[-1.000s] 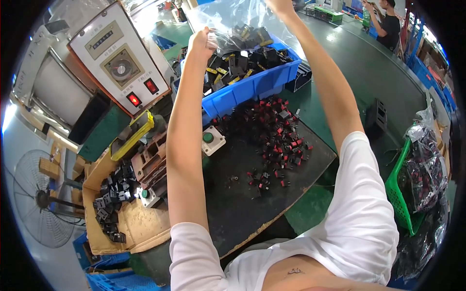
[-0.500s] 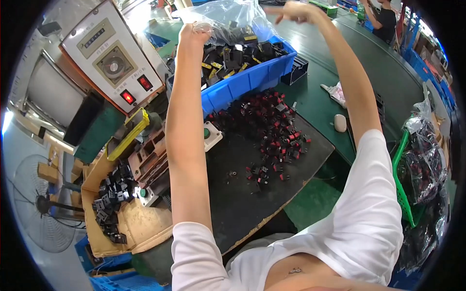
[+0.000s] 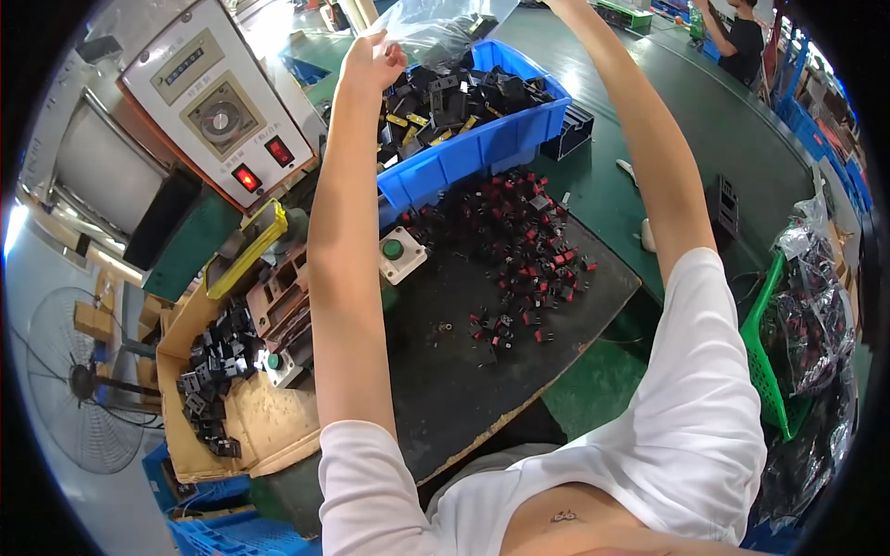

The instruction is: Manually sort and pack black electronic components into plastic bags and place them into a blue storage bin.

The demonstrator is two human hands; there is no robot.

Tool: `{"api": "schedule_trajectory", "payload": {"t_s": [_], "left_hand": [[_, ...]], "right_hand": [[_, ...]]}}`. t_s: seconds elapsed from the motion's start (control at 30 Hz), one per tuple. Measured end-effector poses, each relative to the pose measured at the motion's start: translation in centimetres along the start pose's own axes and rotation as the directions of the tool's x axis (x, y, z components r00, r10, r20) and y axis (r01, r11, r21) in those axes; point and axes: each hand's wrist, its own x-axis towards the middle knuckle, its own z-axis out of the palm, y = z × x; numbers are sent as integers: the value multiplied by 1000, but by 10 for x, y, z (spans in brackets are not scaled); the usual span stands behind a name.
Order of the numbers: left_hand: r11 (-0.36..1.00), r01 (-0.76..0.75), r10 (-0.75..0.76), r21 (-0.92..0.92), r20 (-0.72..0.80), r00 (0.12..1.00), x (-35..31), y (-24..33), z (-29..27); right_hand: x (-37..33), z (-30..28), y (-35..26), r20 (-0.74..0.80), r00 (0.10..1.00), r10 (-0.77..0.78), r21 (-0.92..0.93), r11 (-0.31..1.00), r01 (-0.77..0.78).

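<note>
My left hand is raised at the far side, over the left end of a blue plastic bin. Its fingers are curled in at the edge of a clear plastic bag, which hangs over the bin with a few dark parts inside. Black plastic housings, some with yellow pieces, fill the bin. My right forearm reaches up past the bin's right side, and the hand itself is cut off by the top edge of the picture.
Small black and red switches lie heaped on the dark work board. Left stand a control box with lit red switches, a fixture with green buttons, and a cardboard box of black parts. A green basket stands right.
My right hand has gone up and out of the picture. The bag has lifted and slanted upward, showing more of the housings in the bin. My left hand stays near the same spot.
</note>
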Motion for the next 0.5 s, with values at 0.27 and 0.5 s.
{"api": "schedule_trajectory", "payload": {"t_s": [0.27, 0.5], "left_hand": [[988, -28, -8, 153, 227, 974, -4, 11, -19], [912, -231, 132, 338, 291, 947, -20, -10, -12]], "right_hand": [[9, 3, -39, -138, 986, -88, -38, 996, 83], [-4, -26, -84, -42, 999, 14, 289, 957, -1]]}}
